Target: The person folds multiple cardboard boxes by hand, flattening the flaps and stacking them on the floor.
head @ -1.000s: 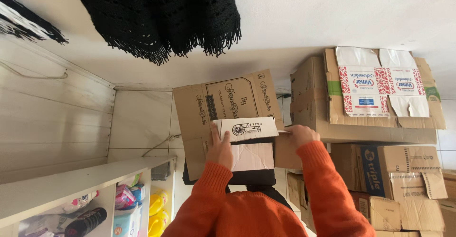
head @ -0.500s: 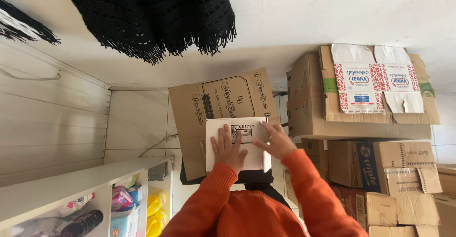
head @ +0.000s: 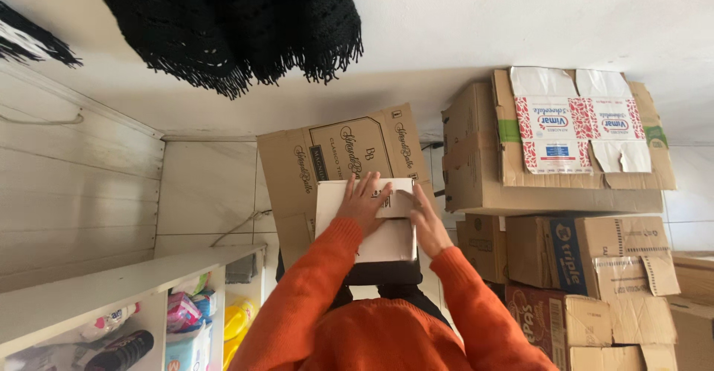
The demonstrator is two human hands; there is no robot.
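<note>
Hands press on a small white box (head: 364, 222) in the middle of the frame. The left hand (head: 362, 201) lies flat on top of it with the fingers spread wide, so it pushes down and does not grab. The right hand (head: 425, 222) rests along the box's right edge with the fingers mostly straight; whether it curls around that side I cannot tell. Both arms wear orange sleeves (head: 312, 289).

The white box sits on something dark (head: 383, 273) just below it, likely so it stays steady while the hands push. Right behind it leans a brown cardboard box (head: 338, 151), tipped a little. To the right, more cardboard boxes (head: 565, 192) are piled one on another, probably to save room. A black fringed cloth (head: 245, 21) hangs in the upper left. At the lower left, a white shelf (head: 126, 285) holds bottles and packets (head: 178, 319).
</note>
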